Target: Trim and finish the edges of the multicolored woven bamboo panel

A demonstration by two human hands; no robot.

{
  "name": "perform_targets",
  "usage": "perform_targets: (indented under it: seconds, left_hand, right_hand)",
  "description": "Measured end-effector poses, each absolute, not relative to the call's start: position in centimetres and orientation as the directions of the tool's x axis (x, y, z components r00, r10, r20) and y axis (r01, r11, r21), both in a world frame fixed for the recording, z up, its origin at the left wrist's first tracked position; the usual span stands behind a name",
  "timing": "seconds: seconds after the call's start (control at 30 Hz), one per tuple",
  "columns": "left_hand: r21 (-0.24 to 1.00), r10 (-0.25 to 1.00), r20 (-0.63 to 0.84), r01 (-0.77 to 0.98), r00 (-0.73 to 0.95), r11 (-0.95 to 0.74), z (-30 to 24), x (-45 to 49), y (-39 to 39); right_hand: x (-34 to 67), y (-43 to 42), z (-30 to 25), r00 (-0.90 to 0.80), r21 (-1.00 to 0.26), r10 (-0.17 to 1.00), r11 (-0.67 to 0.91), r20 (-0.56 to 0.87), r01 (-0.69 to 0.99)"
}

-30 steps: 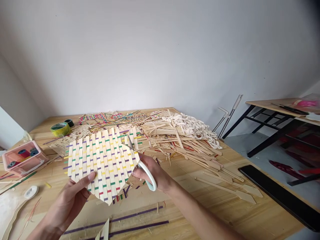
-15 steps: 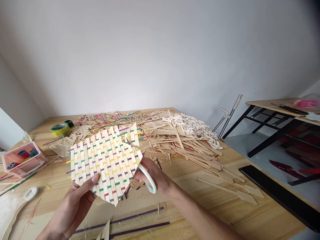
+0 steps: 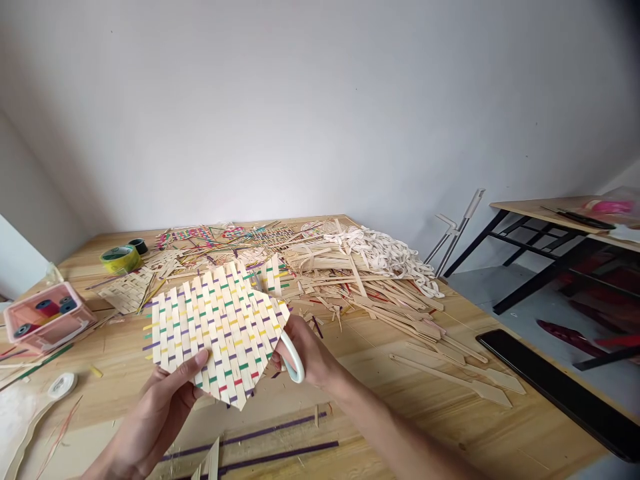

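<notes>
My left hand point(image 3: 165, 407) pinches the lower left edge of a woven mat point(image 3: 220, 327) of pale strips crossed by purple, green, yellow and red bands, holding it tilted above the wooden table point(image 3: 400, 427). My right hand point(image 3: 307, 357) grips scissors point(image 3: 293, 357) with a pale blue-white handle. Their blades lie hidden behind the mat's right edge.
A big heap of pale strips and offcuts point(image 3: 350, 273) covers the table's far half. Tape rolls point(image 3: 121, 258) and a pink box of thread spools point(image 3: 43, 323) sit left. Purple strips point(image 3: 270, 440) lie near me. A black slab point(image 3: 565, 393) lies at right, beside another table point(image 3: 560, 213).
The mat has shifted right and down and turned slightly in my left hand. The scissor blades, visible above the mat earlier, are now hidden behind it.
</notes>
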State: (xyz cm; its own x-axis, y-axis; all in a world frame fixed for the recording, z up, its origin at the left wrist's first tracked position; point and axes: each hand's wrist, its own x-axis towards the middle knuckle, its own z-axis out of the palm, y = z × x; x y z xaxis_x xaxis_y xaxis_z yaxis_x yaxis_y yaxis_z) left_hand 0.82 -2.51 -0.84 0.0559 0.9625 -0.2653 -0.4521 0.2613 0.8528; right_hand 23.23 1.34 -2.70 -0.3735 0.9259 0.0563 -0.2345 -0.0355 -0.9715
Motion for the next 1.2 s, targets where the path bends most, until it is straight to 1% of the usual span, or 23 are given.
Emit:
perform_targets:
  seconds: [0.1, 0.5, 0.63, 0.73, 0.83, 0.97, 1.03, 1.13, 1.2]
  left_hand:
    - [0.849, 0.963, -0.266, -0.459, 0.056, 0.261, -1.0, 0.7, -2.5]
    - [0.851, 0.962, -0.272, -0.457, 0.038, 0.258, -1.0, 0.9, -2.2]
    - [0.850, 0.958, -0.284, -0.449, 0.046, 0.274, -1.1, 0.9, -2.2]
    - [0.857, 0.962, -0.272, -0.448, 0.030, 0.256, -1.1, 0.7, -2.2]
    - [0.863, 0.967, -0.256, -0.453, -0.015, 0.222, -1.0, -0.1, -1.9]
    - [0.872, 0.958, -0.260, -0.456, -0.121, 0.179, -0.6, -1.9, -0.8]
    - [0.891, 0.956, -0.228, -0.436, -0.183, 0.128, -0.2, -3.0, -0.2]
    - [0.919, 0.952, -0.177, -0.388, -0.248, 0.069, 0.1, -4.6, 0.5]
    - [0.928, 0.945, -0.190, -0.364, -0.268, 0.083, 0.2, -5.2, 0.7]
  right_hand:
    - [23.2, 1.4, -2.8, -0.370, -0.964, 0.928, -0.056, 0.046, -0.260]
    - [22.9, 0.3, -1.9, -0.370, -0.972, 0.928, -0.059, 0.031, -0.229]
    - [22.6, 0.3, -2.4, -0.333, -0.969, 0.943, -0.086, -0.004, -0.232]
    - [22.5, 0.8, -3.1, -0.323, -0.964, 0.946, -0.119, -0.036, -0.238]
    - [22.8, 1.6, -3.7, -0.322, -0.964, 0.945, -0.140, -0.061, -0.227]
    - [23.8, 2.4, -3.7, -0.379, -0.959, 0.913, -0.230, -0.155, -0.163]
    - [24.5, 2.7, -3.1, -0.403, -0.953, 0.896, -0.265, -0.188, -0.145]
    - [25.6, 2.9, -2.1, -0.437, -0.954, 0.881, -0.264, -0.180, -0.139]
    - [26.0, 2.8, -1.5, -0.473, -0.966, 0.868, -0.230, -0.150, -0.117]
